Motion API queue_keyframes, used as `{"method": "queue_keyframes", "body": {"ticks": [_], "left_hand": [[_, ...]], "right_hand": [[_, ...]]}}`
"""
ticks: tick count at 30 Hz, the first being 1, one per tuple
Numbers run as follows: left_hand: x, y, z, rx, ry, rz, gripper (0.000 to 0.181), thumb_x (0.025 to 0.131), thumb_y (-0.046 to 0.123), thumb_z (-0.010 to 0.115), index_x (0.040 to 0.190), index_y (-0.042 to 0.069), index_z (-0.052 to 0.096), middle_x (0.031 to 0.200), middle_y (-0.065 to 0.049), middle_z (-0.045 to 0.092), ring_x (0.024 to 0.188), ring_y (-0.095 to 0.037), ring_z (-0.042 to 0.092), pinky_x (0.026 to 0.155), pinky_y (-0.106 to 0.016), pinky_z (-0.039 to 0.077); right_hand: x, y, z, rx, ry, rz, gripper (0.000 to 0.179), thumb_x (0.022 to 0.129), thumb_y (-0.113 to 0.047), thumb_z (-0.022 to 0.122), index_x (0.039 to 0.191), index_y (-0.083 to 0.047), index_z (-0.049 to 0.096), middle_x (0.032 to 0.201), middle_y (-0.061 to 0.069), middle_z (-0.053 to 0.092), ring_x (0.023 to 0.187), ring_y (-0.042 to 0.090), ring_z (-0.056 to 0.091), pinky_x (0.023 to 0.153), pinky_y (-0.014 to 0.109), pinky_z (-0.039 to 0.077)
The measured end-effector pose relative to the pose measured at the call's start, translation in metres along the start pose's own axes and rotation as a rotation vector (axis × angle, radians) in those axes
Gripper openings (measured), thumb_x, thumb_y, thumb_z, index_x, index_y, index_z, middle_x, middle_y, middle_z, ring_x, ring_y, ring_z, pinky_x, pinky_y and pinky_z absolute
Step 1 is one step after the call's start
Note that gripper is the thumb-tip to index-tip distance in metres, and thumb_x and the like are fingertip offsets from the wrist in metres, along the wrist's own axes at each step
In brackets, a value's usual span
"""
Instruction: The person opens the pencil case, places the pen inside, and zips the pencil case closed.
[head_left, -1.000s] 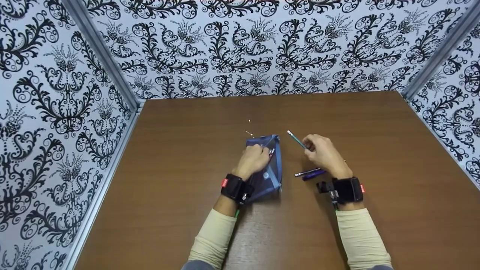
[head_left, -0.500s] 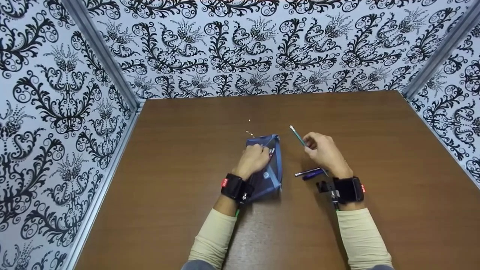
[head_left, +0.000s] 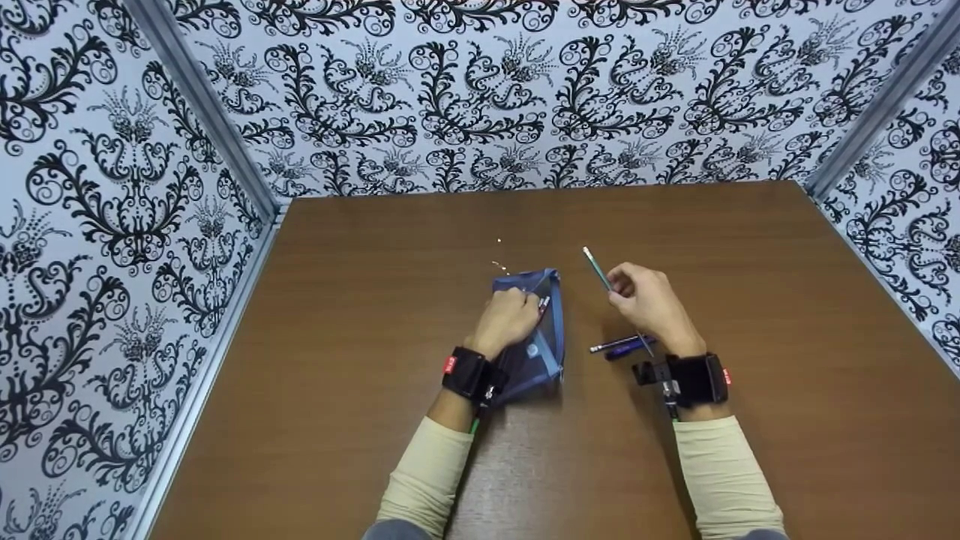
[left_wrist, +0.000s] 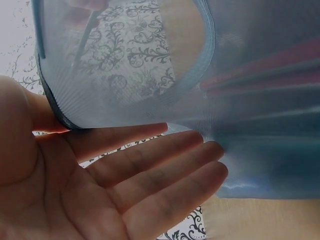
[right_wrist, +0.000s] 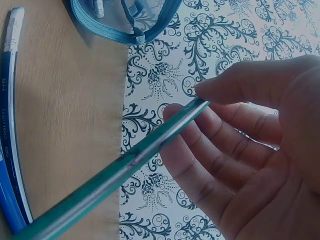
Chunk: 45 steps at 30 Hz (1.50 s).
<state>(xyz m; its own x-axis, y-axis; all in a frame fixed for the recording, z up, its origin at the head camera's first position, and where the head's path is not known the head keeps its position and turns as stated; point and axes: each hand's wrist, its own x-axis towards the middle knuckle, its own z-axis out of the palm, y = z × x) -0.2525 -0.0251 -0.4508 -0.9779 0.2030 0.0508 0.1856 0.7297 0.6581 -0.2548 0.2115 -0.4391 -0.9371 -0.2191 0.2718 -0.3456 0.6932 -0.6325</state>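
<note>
My left hand (head_left: pixel 510 319) grips a translucent blue zip pencil case (head_left: pixel 553 337) by its edge. In the left wrist view, thumb and forefinger pinch the rim while the other fingers extend below it. Reddish pencils (left_wrist: pixel 280 67) show through the case wall. To the right, my right hand (head_left: pixel 651 304) pinches a green pencil (head_left: pixel 595 264) between thumb and fingertips, its white eraser end pointing away and up to the left. The right wrist view shows the green shaft (right_wrist: pixel 120 167) running down toward the camera, with the case's zipper opening (right_wrist: pixel 105 35) beyond.
A dark blue pencil with a white end (head_left: pixel 606 346) and a blue pen (head_left: pixel 626 349) lie side by side on the brown table (head_left: pixel 360 300), under my right wrist. Small pale bits (head_left: pixel 500 266) lie just behind the case. Patterned panels (head_left: pixel 480 97) enclose the table.
My right hand has shifted slightly away from me, and the green pencil has tilted steeper, its eraser end moving farther back and to the right. My left hand and the pencil case have stayed put.
</note>
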Motion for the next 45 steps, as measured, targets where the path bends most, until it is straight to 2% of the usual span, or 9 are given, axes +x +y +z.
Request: {"method": "queue_keyframes", "body": {"ticks": [6,28,37,45], "left_hand": [[-0.0003,0.0007,-0.0006,-0.006,-0.007,-0.009,0.04,0.099,0.023,0.041,0.06,0.017,0.044,0.073,-0.009,0.06,0.068,-0.022,0.06,0.062,-0.035,0.048],[0.0006,-0.0007,0.0006,-0.012,-0.01,-0.029,0.037,0.099,0.023,0.042,0.063,0.015,0.048,0.084,-0.015,0.066,0.073,-0.024,0.061,0.065,-0.037,0.05],[0.0008,-0.0006,-0.0001,-0.024,-0.025,-0.039,0.039,0.099,0.024,0.042,0.061,0.017,0.045,0.076,-0.01,0.062,0.067,-0.022,0.06,0.059,-0.033,0.047],[-0.0001,-0.0001,-0.0007,-0.024,-0.026,-0.031,0.039,0.099,0.024,0.043,0.061,0.017,0.045,0.076,-0.01,0.062,0.068,-0.023,0.06,0.06,-0.034,0.048]], "right_hand": [[-0.0006,-0.0025,-0.0014,0.02,0.008,0.006,0.016,0.085,0.005,0.065,0.102,0.007,0.065,0.087,0.017,0.068,0.079,0.027,0.064,0.069,0.026,0.049],[-0.0005,-0.0016,-0.0011,0.023,0.073,0.031,0.018,0.083,0.002,0.066,0.1,0.005,0.066,0.084,0.015,0.068,0.074,0.022,0.064,0.066,0.019,0.047],[-0.0008,-0.0025,-0.0012,0.032,0.075,0.048,0.019,0.084,0.001,0.067,0.102,0.005,0.066,0.085,0.015,0.067,0.075,0.024,0.065,0.066,0.018,0.048],[-0.0007,-0.0026,-0.0018,0.036,0.081,0.053,0.019,0.084,0.0,0.066,0.103,0.005,0.066,0.086,0.015,0.068,0.077,0.025,0.066,0.067,0.018,0.048]]}}
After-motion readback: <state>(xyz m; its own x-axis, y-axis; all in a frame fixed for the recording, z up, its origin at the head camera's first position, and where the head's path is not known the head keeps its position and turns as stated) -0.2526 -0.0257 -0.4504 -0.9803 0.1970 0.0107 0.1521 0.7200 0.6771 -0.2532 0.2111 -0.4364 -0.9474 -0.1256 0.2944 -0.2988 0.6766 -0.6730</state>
